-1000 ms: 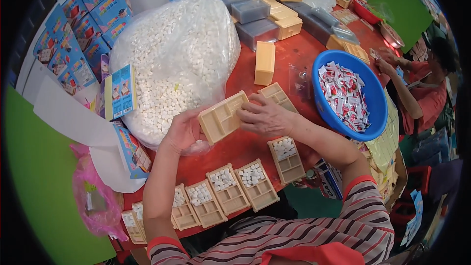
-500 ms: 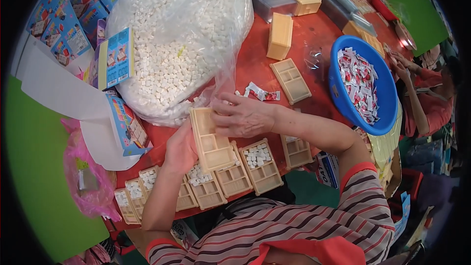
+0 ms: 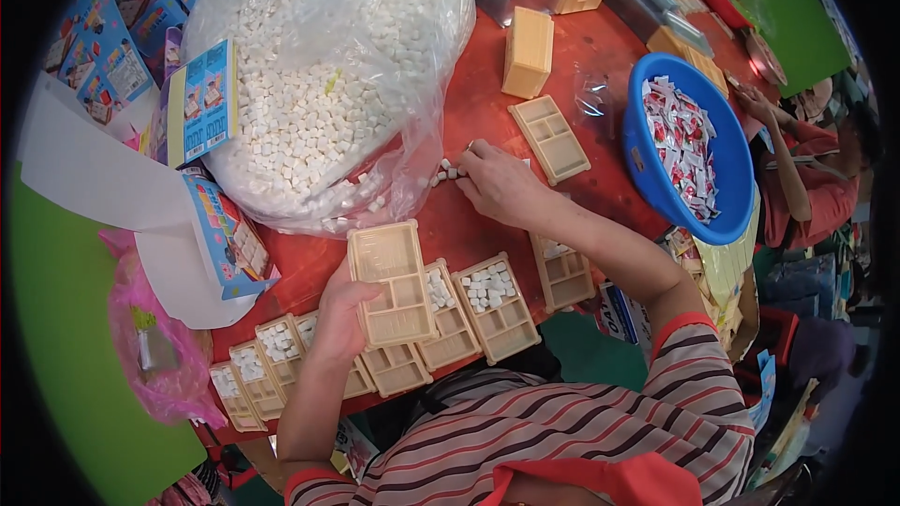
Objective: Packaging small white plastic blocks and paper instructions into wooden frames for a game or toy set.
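Observation:
My left hand [image 3: 345, 311] grips the side of a tan plastic compartment tray [image 3: 392, 286], its thumb over the edge. That tray appears bare inside, tilted above a row of similar trays. My right hand [image 3: 506, 186] is at the table, fingers curled down beside a few loose white cubes [image 3: 444, 171]; what lies under the fingers is hidden. Left of it rests a big clear plastic bag [image 3: 412, 145] full of small white cubes [image 3: 319, 122]. Along the near edge, several trays stand in a row, some with cubes in their large compartment, such as the tray [image 3: 511, 328].
A blue basin [image 3: 741, 189] of small wrapped sachets [image 3: 682, 141] stands at the right. One tray [image 3: 551, 139] and an upright tan stack [image 3: 528, 52] lie beyond my right hand. Printed boxes [image 3: 206, 103] and a pink bag [image 3: 155, 356] are left. Another person's arm [image 3: 792, 164] is far right.
My right hand has left the tray and moved right, to the loose cubes; the red-and-white sachets there are now covered. My left hand has lowered the tray slightly and turned it more upright.

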Demonstrator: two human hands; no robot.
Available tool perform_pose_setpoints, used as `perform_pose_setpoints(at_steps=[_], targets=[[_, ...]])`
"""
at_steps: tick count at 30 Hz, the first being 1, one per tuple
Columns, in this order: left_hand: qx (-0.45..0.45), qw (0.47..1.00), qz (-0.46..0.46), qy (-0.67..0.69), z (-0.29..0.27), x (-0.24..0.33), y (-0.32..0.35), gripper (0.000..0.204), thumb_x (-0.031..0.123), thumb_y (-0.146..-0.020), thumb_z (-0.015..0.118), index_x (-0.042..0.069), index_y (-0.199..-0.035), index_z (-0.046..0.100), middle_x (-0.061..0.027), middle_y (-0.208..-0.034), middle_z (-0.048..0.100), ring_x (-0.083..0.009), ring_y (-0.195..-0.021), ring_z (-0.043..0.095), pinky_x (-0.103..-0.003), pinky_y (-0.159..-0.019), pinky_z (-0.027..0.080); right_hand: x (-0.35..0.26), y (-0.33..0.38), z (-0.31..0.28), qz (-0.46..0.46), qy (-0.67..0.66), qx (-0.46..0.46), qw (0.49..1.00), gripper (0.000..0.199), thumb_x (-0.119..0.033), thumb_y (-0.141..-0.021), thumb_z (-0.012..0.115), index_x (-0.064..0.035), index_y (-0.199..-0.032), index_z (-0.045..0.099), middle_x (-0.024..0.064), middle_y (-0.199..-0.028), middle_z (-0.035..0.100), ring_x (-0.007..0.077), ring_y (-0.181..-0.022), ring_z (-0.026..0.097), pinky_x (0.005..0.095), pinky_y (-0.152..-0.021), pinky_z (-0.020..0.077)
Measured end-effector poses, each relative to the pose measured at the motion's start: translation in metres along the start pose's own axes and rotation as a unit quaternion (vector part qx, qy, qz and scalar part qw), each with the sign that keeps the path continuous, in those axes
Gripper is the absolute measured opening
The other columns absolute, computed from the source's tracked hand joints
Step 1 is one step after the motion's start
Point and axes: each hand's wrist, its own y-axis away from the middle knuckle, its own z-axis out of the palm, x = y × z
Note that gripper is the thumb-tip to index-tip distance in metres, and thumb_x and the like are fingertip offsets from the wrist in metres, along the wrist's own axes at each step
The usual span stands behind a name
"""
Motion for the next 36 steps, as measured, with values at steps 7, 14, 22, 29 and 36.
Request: perform_pose_setpoints(at_steps=[7, 14, 22, 29, 36], targets=[[-0.059, 0.998, -0.027, -0.02, 0.016, -0.013, -0.009, 0.066, 0.0, -0.075, 0.046, -0.003, -0.14, 0.037, -0.0154, -0.131, 0.053, -0.0251, -0.119, 0.055, -0.036, -0.102, 0.043, -0.007, -0.018, 0.02, 0.024, 0.066, 0.012, 0.997, 0.031, -0.023, -0.084, 0.065, 0.0016, -0.1, 0.055, 0.0195, -0.094, 0.052, 0.0373, -0.092, 0.06, 0.0444, -0.075, 0.0521], [-0.052, 0.998, -0.022, -0.019, 0.01, -0.022, -0.006, 0.065, 0.0, -0.074, 0.045, -0.003, -0.139, 0.038, -0.017, -0.13, 0.054, -0.0267, -0.118, 0.057, -0.038, -0.102, 0.044, -0.022, -0.023, 0.043, -0.061, 0.064, 0.039, 0.995, 0.023, -0.017, -0.083, 0.063, -0.0036, -0.1, 0.055, 0.0175, -0.1, 0.052, 0.0349, -0.091, 0.06, 0.0443, -0.07, 0.0537], [-0.045, 0.999, -0.01, 0.018, 0.016, -0.021, -0.002, 0.068, 0.0, -0.074, 0.046, -0.004, -0.14, 0.034, -0.0194, -0.133, 0.052, -0.031, -0.121, 0.056, -0.043, -0.104, 0.045, -0.004, -0.028, 0.05, -0.174, 0.043, 0.027, 0.983, 0.019, -0.009, -0.083, 0.058, -0.0045, -0.101, 0.058, 0.0152, -0.105, 0.054, 0.0332, -0.091, 0.061, 0.0437, -0.074, 0.0539], [-0.04, 0.999, -0.012, 0.033, 0.01, -0.033, -0.01, 0.068, -0.003, -0.072, 0.043, 0.0, -0.14, 0.035, -0.0164, -0.128, 0.053, -0.0299, -0.118, 0.056, -0.044, -0.101, 0.047, -0.04, -0.006, 0.024, -0.134, -0.122, 0.046, 0.982, 0.013, -0.006, -0.08, 0.06, -0.0039, -0.094, 0.06, 0.0142, -0.104, 0.055, 0.0353, -0.088, 0.063, 0.0449, -0.074, 0.0526], [-0.009, 1.0, 0.0, 0.029, 0.023, -0.041, -0.009, 0.068, -0.006, -0.074, 0.045, 0.003, -0.141, 0.034, -0.0139, -0.127, 0.052, -0.0246, -0.117, 0.057, -0.041, -0.097, 0.05, -0.076, 0.031, 0.013, -0.262, -0.028, -0.002, 0.965, 0.027, -0.007, -0.073, 0.065, -0.0017, -0.098, 0.055, 0.0144, -0.098, 0.052, 0.0323, -0.09, 0.059, 0.041, -0.071, 0.0527]])
